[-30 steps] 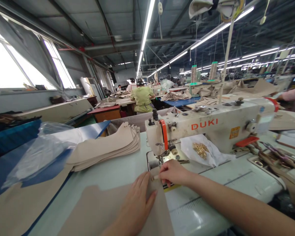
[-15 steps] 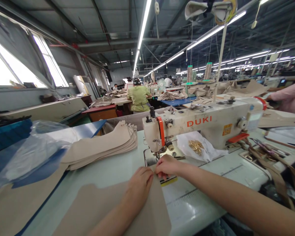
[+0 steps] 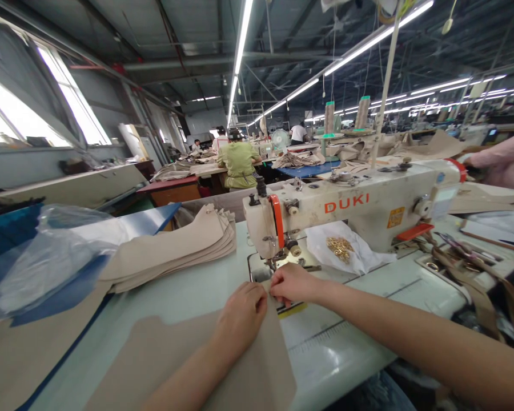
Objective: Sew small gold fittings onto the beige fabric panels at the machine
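A beige fabric panel lies flat on the pale green sewing table, its narrow far end close to the presser foot of the sewing machine. At that end my right hand is closed in a pinch on the panel's edge, just in front of the needle area. My left hand rests beside it with curled fingers, gripping the same edge from the left. Their fingertips almost meet. Whatever small piece may lie between the fingers is hidden.
A stack of beige panels sits at the left, near a clear plastic bag. Gold rings lie on a white cloth under the machine arm. Brown straps lie at the right. Co-workers sit further off.
The camera view has shifted slightly. Both hands stay at the panel's far edge near the needle, with little visible movement of the fabric.
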Tool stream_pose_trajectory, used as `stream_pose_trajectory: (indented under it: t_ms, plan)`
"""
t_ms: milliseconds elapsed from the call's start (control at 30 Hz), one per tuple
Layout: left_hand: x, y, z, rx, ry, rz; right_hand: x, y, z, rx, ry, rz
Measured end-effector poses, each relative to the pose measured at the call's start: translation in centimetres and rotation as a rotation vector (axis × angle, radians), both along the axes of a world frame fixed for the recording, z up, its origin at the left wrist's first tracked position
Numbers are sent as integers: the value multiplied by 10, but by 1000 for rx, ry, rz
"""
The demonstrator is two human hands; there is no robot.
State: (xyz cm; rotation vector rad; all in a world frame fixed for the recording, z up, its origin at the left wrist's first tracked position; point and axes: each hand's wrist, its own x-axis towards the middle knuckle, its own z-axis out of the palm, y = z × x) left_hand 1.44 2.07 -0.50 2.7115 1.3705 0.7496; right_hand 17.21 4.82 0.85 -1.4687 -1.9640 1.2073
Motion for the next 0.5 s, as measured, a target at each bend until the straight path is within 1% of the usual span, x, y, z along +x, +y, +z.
stream_pose_trajectory:
  t_ms: [67,133,200,267,300,367,433,500]
  plan:
    - [0,0,1,-11,10,11,7,-9,-2,122,-17,-16]
    - [0,-1,2,-22,7,12,18,-21,-4,327,-79,44]
    - [0,-1,2,-25,-1,-1,29,-34,-5,627,-227,237]
    - [-1,-1,1,-19,-11,-5,39,-43,-6,839,-350,426]
    - [-2,-1,0,-17,-16,-5,42,-46,-6,897,-385,491]
    - [-3,0,-1,-16,-32,-9,46,-50,-6,965,-423,560]
    - [-3,0,-1,-20,-43,-20,45,-50,-7,993,-449,577]
    - [-3,1,-1,-18,-46,-30,42,-48,-7,998,-463,561]
